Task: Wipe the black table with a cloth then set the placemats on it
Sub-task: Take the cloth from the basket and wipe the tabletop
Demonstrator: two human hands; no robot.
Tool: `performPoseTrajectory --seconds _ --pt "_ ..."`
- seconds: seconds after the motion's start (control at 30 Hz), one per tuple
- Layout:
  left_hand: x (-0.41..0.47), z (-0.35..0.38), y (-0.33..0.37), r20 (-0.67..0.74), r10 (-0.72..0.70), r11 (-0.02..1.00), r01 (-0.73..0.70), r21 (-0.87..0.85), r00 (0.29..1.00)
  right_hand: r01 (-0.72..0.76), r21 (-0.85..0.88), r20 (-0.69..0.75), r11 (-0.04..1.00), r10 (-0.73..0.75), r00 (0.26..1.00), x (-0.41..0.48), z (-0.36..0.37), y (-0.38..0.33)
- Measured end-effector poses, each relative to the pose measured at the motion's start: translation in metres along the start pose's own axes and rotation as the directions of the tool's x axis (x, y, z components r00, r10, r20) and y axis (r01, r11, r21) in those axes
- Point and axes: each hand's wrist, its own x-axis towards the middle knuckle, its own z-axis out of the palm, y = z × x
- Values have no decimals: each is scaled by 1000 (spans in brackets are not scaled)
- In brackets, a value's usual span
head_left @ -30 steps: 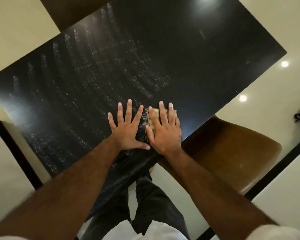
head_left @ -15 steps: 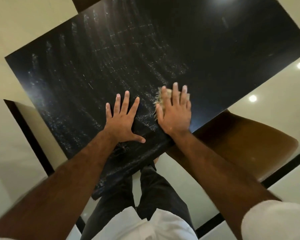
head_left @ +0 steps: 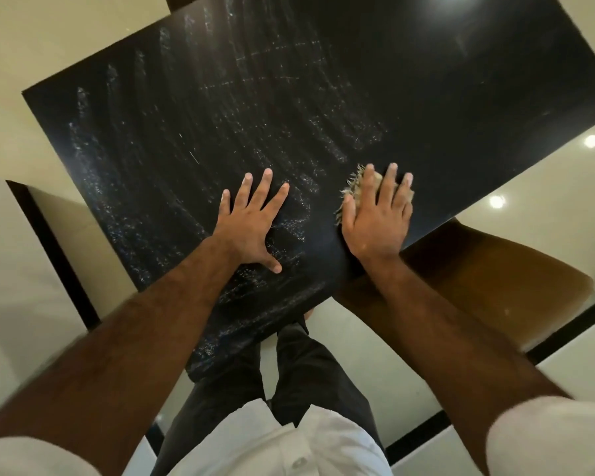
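Right hand (head_left: 375,221) is flat, fingers straight, pressing the cloth (head_left: 356,190) onto the table (head_left: 461,97) by its near edge. Left hand (head_left: 251,221) is splayed flat beside it, holding nothing. The unstreaked stretch lies off right and farther out, so the right hand's nearer.

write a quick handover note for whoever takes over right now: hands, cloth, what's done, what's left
Left hand: open, flat on the black table, holding nothing.
Right hand: open, straight fingers pressing the fringed cloth onto the top near the table's near edge, by the brown chair.
Done: wipe streaks cover the left and middle of the top.
Left: the right side shows no streaks, so it likely needs wiping. No placemats are in view, so none are set.
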Motion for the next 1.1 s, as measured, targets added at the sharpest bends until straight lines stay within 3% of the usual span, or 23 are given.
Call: performPoseTrajectory --seconds 0.17,0.27,0.43,0.57,0.63,0.77,0.9,1.0,1.1 --pt "-3 4 -3 -41 21 1000 -22 -13 999 285 17 101 958 -285 953 -56 9 -54" --pt "-5 7 -6 -77 32 1000 -31 5 997 384 36 163 922 -385 908 -117 13 -49" --pt "-22 17 -9 -32 10 994 -6 108 999 252 -5 173 968 -247 953 -126 11 -6" --pt "-43 38 -20 11 -2 996 1 90 1000 24 -20 50 1000 -23 998 -73 8 -10" --pt "-45 41 -23 13 -6 998 5 70 1000 -7 -8 21 1000 8 1000 -55 9 -29" --pt "-42 35 -22 30 6 997 -9 82 1000 145 14 73 989 -146 987 -73 14 -71" --pt "-46 31 -30 26 30 992 -33 124 999 359 22 153 933 -358 921 -145 22 -79" --pt "-51 28 -42 59 41 987 -50 151 997 352 0 178 936 -346 921 -173 24 -57" --pt "-57 31 -52 66 46 986 -56 157 997 229 -35 146 973 -221 964 -156 20 -39"
